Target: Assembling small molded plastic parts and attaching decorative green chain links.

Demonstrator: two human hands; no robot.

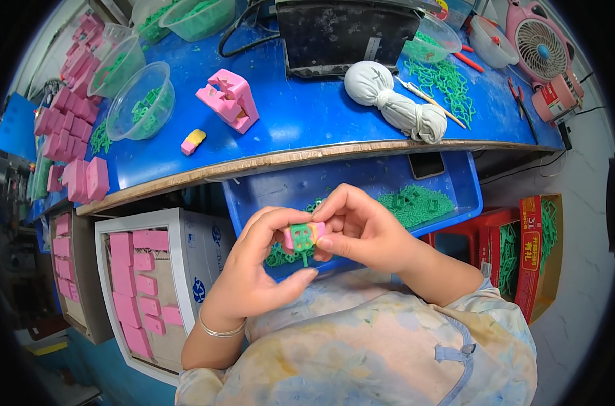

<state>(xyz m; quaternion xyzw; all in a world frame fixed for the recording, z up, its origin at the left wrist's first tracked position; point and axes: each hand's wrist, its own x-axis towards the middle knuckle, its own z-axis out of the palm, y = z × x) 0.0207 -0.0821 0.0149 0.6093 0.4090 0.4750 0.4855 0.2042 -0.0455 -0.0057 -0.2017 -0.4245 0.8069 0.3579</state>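
Note:
My left hand (pixel 256 260) and my right hand (pixel 368 233) meet over a blue tray. Between their fingers is a small pink-and-yellow block (pixel 318 231), with a green lattice piece (pixel 302 238) lying against its face. A short green stem points down from the lattice toward my left thumb. The left fingers curl over the block's left end, while my right thumb and forefinger pinch its right end. The fingers partly hide the block. Beneath and behind the hands, the blue tray (pixel 471 193) holds heaps of green lattice pieces (pixel 415 205).
On the blue table (pixel 162 159) stand a pink mold (pixel 236 101), a small pink-and-yellow piece (pixel 193 141), a tied white cloth bundle (pixel 402 111) and plastic bowls (pixel 141 101). Pink blocks (pixel 70 122) pile up at left. Boxes (pixel 179 271) flank me; a pink fan (pixel 541 40) is far right.

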